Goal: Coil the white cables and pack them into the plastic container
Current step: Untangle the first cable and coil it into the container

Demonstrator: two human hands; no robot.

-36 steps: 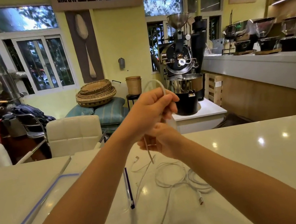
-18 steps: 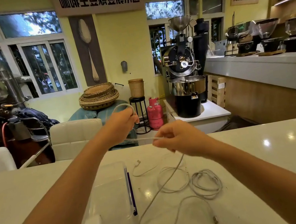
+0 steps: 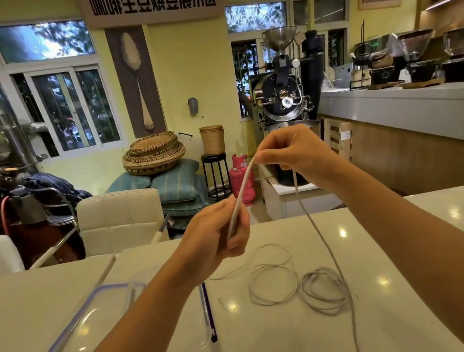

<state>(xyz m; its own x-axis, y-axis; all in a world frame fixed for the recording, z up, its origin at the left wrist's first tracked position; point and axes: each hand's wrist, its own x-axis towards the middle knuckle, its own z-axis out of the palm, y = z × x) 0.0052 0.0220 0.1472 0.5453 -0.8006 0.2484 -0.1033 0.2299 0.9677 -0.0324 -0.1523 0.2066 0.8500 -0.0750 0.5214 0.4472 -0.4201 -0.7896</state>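
Since half a second ago the right hand [image 3: 296, 154] has risen and the left hand [image 3: 219, 238] has dropped, stretching a doubled length of white cable [image 3: 242, 192] between them. Both hands are pinched shut on it; its free tail [image 3: 331, 254] hangs to the bench [image 3: 414, 239], past two loose coils [image 3: 298, 286]. The plastic container [image 3: 90, 323] sits open at left. Coiling seems underway; next the right hand should probably draw up more slack and fold another loop into the left.

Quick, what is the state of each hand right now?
Left hand: closed, gripping the white cable.
Right hand: closed, pinching the same cable higher up; the rest hangs down to the table.
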